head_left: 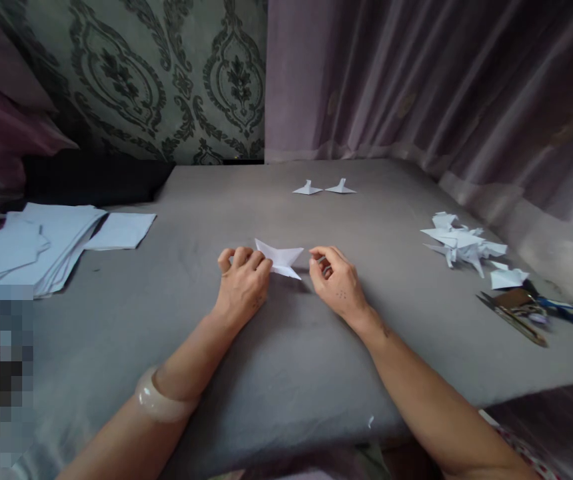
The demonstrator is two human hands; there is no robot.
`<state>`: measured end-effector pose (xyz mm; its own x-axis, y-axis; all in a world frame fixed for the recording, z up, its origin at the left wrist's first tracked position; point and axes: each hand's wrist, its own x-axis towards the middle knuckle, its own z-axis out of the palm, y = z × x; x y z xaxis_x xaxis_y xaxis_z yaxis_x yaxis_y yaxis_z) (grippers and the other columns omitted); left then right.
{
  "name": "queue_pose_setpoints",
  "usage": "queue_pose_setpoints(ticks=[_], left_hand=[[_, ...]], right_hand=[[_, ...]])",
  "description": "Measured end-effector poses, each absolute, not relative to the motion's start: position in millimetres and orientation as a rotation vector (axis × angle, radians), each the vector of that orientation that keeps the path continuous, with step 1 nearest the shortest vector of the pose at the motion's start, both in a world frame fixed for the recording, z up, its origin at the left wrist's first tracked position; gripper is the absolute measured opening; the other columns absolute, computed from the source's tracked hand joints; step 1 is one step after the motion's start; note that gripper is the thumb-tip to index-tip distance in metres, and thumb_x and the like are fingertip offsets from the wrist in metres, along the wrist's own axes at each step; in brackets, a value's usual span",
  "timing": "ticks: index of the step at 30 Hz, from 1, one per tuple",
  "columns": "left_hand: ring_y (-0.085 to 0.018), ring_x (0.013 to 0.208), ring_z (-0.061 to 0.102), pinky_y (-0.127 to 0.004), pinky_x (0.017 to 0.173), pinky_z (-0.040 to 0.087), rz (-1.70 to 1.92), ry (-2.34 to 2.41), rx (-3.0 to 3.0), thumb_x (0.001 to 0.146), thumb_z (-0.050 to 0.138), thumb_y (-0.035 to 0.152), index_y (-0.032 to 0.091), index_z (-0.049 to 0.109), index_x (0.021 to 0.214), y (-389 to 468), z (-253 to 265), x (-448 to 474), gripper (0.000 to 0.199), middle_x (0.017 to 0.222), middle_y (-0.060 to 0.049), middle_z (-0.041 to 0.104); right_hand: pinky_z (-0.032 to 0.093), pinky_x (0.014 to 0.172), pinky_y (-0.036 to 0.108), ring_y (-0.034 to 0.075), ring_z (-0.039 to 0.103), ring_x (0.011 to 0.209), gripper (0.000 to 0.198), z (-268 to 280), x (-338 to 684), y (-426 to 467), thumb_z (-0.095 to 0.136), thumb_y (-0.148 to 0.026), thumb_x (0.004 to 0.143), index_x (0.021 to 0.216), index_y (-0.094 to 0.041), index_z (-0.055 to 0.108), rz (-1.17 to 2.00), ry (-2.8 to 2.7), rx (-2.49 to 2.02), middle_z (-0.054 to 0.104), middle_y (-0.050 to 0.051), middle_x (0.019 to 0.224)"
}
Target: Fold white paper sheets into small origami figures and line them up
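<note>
Near the middle of the table, my left hand (244, 277) is closed on a small piece of folded white paper (281, 257). Pointed flaps of the paper spread out to the right of my fingers, and its left part is hidden behind them. My right hand (335, 277) is just to the right of the paper, apart from it. Its fingers are curled, thumb and index tips close together, with nothing visible between them.
Two folded paper birds (308, 189) stand at the back. White paper sheets (61, 233) are stacked at left beside a black cloth (101, 177). On the right are a pile of folded paper figures (459, 239), scissors (514, 320) and a blue-handled tool (571, 311). A paper scrap (370, 421) lies near the front edge.
</note>
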<state>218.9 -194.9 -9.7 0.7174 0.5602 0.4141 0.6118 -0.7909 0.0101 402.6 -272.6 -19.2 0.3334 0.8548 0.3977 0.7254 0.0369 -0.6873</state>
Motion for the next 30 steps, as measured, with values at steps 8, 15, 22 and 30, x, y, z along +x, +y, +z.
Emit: queue_pose_setpoints(ticks=[8,15,22,30], left_hand=[[-0.027,0.091,0.048,-0.046,0.086,0.029,-0.464,-0.929,-2.755,0.085,0.045,0.013,0.020,0.061,0.079,-213.9,-13.3,225.5,0.019,0.087,-0.009,0.063],[-0.028,0.101,0.048,-0.050,0.090,0.027,-0.444,-0.895,-2.903,0.089,0.043,0.015,0.022,0.064,0.086,-214.9,-9.8,223.2,0.022,0.086,-0.008,0.067],[-0.028,0.096,0.049,-0.049,0.089,0.029,-0.484,-0.908,-2.906,0.093,0.043,0.028,0.020,0.067,0.079,-215.7,-10.3,225.2,0.029,0.091,-0.010,0.065],[-0.026,0.091,0.051,-0.049,0.091,0.028,-0.444,-0.889,-2.899,0.088,0.040,0.012,0.019,0.061,0.081,-216.2,-12.3,225.9,0.023,0.079,-0.008,0.065]], right_hand=[[0.046,0.072,0.026,0.014,0.057,0.079,0.024,-15.1,393.0,-282.7,0.054,-0.018,0.084,0.106,-0.024,0.062,0.203,-1.798,-1.778,0.057,0.004,0.104],[0.041,0.062,0.026,0.013,0.053,0.073,0.016,-16.4,392.9,-286.3,0.055,-0.027,0.088,0.099,-0.025,0.067,0.199,-1.952,-1.878,0.055,0.003,0.096],[0.042,0.067,0.027,0.014,0.056,0.078,0.018,-20.0,395.1,-285.9,0.052,-0.027,0.090,0.099,-0.023,0.067,0.243,-1.896,-1.892,0.058,0.005,0.098],[0.043,0.072,0.027,0.014,0.059,0.079,0.019,-23.1,396.2,-282.3,0.049,-0.025,0.092,0.094,-0.021,0.067,0.301,-1.793,-1.911,0.061,0.004,0.095]])
